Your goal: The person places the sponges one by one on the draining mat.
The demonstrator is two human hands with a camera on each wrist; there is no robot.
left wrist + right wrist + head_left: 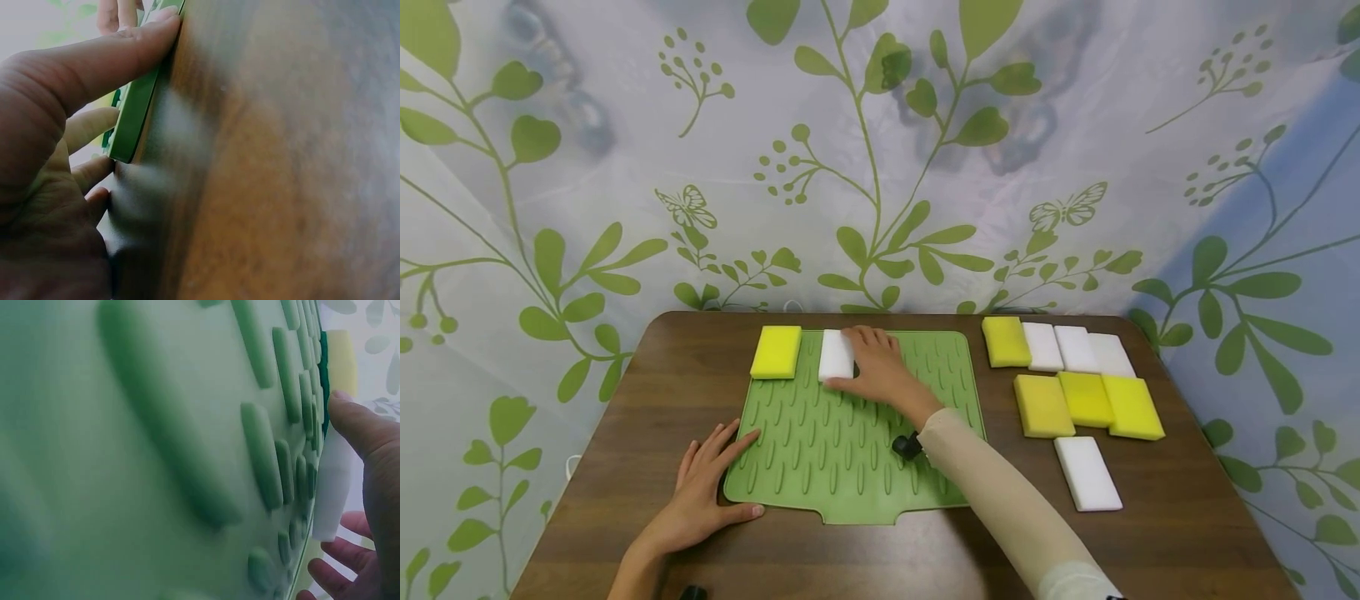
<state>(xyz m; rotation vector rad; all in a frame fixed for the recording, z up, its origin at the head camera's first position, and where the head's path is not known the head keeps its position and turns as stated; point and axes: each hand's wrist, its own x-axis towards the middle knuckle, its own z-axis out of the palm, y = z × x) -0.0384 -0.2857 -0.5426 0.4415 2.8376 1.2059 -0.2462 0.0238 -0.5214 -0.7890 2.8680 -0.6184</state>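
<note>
My right hand (pixel 880 371) holds a white sponge (pixel 836 356) near the top of a green ridged mat (pixel 850 467). In the right wrist view, the thumb lies at one end of the white sponge (pixel 332 481) and the fingers are at the other. Left of it, a yellow sponge (pixel 777 352) lies on the mat's upper left corner; a dark green layer shows under this yellow sponge (pixel 342 362) in the right wrist view. My left hand (pixel 700 492) rests with spread fingers at the mat's lower left edge, its thumb touching or close to the rim.
Right of the mat lie several white and yellow sponges in two rows, among them a yellow sponge (pixel 1043 406). A single white sponge (pixel 1087 473) sits nearer the front. The brown wooden table (pixel 925 558) backs onto a leaf-patterned curtain (pixel 737 125).
</note>
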